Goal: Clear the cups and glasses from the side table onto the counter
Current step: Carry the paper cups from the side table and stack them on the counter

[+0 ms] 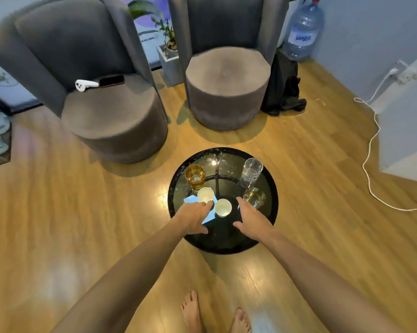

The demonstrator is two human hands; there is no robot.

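A round black glass side table [272,207] holds two white paper cups, one at the left [205,194] and one nearer the middle [223,207]. An amber glass [195,176] stands at the back left, a tall clear glass [251,169] at the back right, and a short clear glass [255,197] at the right. My left hand [194,216] reaches over the table, fingertips at the left paper cup's rim. My right hand [250,218] is spread beside the short clear glass, fingers extended toward it. Neither hand holds anything.
A blue paper [210,216] lies under my left hand. Two grey armchairs [111,121] [228,87] stand behind the table; the left one carries a white controller [85,84] and a phone [111,81]. A water jug [302,32], black bag [283,87] and white cable [370,150] are at the right.
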